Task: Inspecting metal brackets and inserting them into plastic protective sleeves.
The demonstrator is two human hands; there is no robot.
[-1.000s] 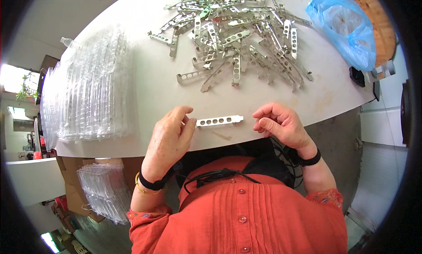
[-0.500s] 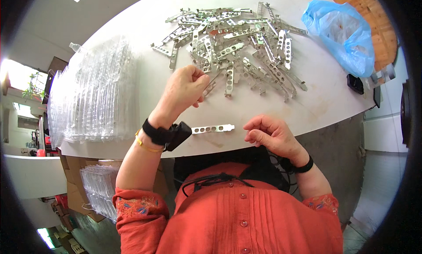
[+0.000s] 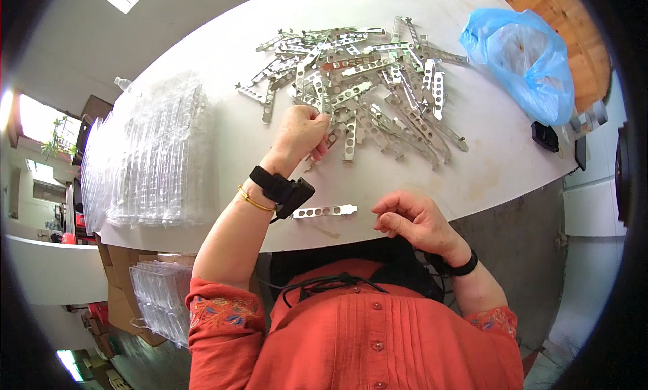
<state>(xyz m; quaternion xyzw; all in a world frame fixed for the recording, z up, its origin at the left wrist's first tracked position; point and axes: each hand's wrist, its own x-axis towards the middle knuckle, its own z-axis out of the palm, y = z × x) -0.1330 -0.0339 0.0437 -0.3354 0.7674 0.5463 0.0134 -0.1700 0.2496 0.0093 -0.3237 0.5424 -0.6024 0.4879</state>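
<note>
At the far left of the white table I see a stack of clear plastic trays, and more of the same trays sit lower down beside the table edge, next to a cardboard box.

Moving right, my left hand is stretched out over the table, a black wrist device and a thin gold bangle on the forearm. Its fingers are curled shut at the near edge of the pile of metal brackets, apparently gripping one of the perforated strips there, though the knuckles hide the contact and I cannot say for sure which piece is held.

Close to the table's near edge, just right of that wrist, a single perforated metal bracket lies flat on its own, well apart from the pile.

Just beside it to the right, my right hand hovers at the table edge with fingers loosely curled and nothing in them; it does not touch the lone bracket. A black band circles that wrist.

Farther right, a crumpled blue plastic bag rests on the table, with a small black object near the rim below it.
</note>
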